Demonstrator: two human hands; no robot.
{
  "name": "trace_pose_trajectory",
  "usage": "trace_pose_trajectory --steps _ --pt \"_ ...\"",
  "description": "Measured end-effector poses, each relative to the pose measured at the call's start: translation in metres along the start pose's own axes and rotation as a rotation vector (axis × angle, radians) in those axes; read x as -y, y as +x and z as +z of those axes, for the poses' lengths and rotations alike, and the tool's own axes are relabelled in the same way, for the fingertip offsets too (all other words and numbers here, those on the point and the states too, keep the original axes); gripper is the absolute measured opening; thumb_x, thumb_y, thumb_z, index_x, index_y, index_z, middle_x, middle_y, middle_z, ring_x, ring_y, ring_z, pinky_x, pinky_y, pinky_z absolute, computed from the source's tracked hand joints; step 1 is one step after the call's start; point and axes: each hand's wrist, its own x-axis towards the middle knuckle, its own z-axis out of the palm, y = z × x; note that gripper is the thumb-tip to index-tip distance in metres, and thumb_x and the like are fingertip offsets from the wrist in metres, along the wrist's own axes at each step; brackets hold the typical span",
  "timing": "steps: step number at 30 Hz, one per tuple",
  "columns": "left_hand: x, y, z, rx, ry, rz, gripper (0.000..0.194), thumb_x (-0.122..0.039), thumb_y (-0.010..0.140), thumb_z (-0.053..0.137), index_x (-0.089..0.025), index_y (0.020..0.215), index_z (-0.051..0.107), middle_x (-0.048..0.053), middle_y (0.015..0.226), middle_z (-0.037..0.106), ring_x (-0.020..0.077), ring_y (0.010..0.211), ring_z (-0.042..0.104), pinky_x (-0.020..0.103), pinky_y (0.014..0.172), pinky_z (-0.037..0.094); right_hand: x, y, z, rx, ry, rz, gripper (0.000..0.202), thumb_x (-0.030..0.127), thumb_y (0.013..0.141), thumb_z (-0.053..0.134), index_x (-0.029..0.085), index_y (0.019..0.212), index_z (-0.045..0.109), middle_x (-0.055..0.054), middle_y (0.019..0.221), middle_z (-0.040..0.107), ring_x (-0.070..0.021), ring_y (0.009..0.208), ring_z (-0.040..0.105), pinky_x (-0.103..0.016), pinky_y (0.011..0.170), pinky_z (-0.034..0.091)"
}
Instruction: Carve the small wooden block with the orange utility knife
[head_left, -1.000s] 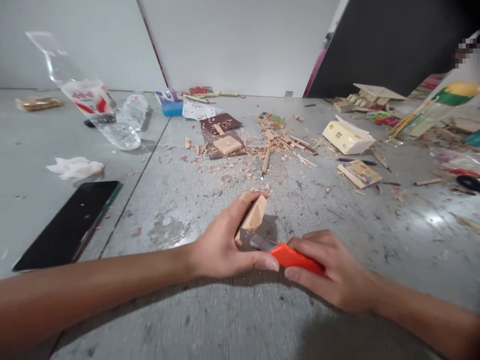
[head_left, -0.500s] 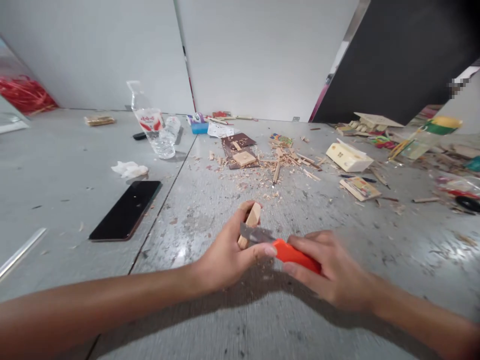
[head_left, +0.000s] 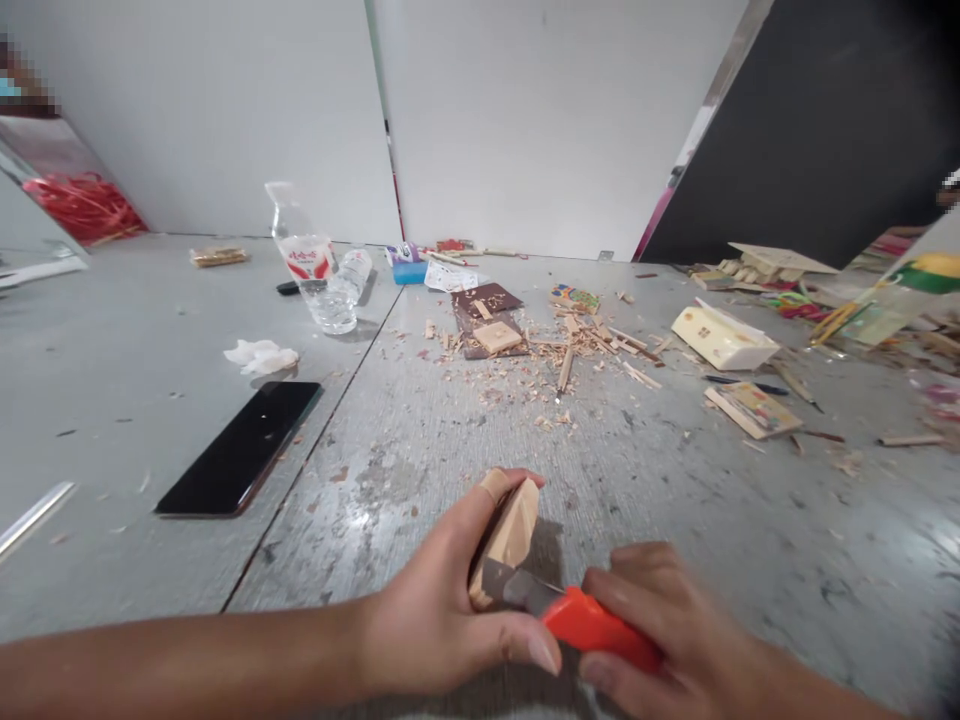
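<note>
My left hand (head_left: 442, 600) is wrapped round a pale block of wood (head_left: 516, 530) with cut, slanted faces. Gripped by its orange handle, a utility knife (head_left: 604, 628) is in my right hand (head_left: 667, 625). Its grey blade lies against the near end of the wood. The left thumb reaches out beneath the blade, its tip close to the front of the handle. Fingers of the left hand behind the block are partly hidden.
Wood shavings (head_left: 517, 385) and a small wooden square (head_left: 498, 337) lie further back. On the left are a phone (head_left: 244, 450), crumpled tissue (head_left: 261, 356) and a water bottle (head_left: 307, 265). A cream house-shaped box (head_left: 724, 335) and a printed wooden block (head_left: 754, 410) stand at the right.
Both hands, with the wood and the knife, sit lower in the view and look nearer. The blade stays against the near end of the wood. The background has shifted slightly down.
</note>
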Motion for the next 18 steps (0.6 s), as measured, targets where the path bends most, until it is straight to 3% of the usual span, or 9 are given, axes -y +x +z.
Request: trace_pose_trajectory --steps 7,10,18 --pt "-0.0018 -0.0021 -0.0029 0.032 0.069 -0.028 0.109 -0.069 0.061 0.095 -0.028 0.149 0.044 0.007 0.112 0.058 0.0249 0.097 0.055 0.034 0.081 0.049 0.0037 0.0019 -0.0037 -0.063 0.012 -0.037 0.058 0.055 0.114 0.025 0.020 0.098 0.068 -0.006 0.069 0.070 -0.0202 0.058 0.061 -0.035 0.064 0.046" --pt "-0.0035 -0.0014 -0.0017 0.022 0.078 -0.070 0.110 -0.068 0.059 0.096 -0.027 0.147 0.044 0.008 0.118 0.058 0.0257 0.100 0.055 0.034 0.081 0.050 0.0048 0.0042 -0.0051 -0.026 0.049 -0.020 0.057 0.055 0.114 0.024 0.021 0.105 0.069 -0.005 0.072 0.071 -0.0198 0.059 0.062 -0.034 0.064 0.045" --pt "0.0002 -0.0027 -0.0012 -0.041 0.084 -0.082 0.108 -0.073 0.062 0.092 -0.025 0.147 0.045 0.010 0.123 0.058 0.0277 0.107 0.057 0.041 0.096 0.052 0.0060 0.0030 -0.0105 0.078 -0.036 0.045 0.052 0.054 0.113 0.033 0.020 0.096 0.068 -0.004 0.068 0.067 -0.0221 0.064 0.062 -0.036 0.068 0.042"
